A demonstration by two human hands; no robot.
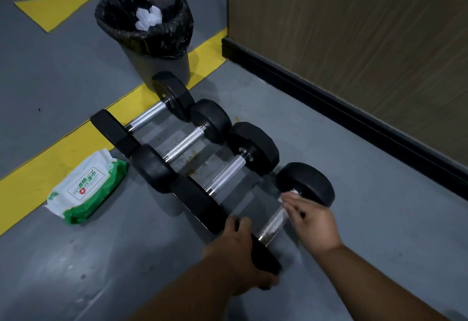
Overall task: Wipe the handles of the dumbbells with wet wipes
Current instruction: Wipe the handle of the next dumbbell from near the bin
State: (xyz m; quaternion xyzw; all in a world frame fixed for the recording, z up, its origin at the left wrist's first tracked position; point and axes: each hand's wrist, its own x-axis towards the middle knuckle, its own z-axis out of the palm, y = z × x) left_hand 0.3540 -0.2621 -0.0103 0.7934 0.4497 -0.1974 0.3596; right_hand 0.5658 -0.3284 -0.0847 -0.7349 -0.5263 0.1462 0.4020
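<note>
- Dumbbell point(286, 219) nearest of four on the floor, heavy and rigid, probably rolls if unbraced.
- Left hand point(238, 252) gripping near head, steadying it.
- Right hand point(314, 222) fingers point(291, 200) pinching soft wet wipe point(293, 192) against slick chrome handle point(274, 224).
- Best hold: heads, not the bar.

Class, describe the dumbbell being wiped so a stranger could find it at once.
Four dumbbells lie in a row on the grey floor, running from the bin toward the camera. The nearest dumbbell is the one; both hands touch only it.
</note>
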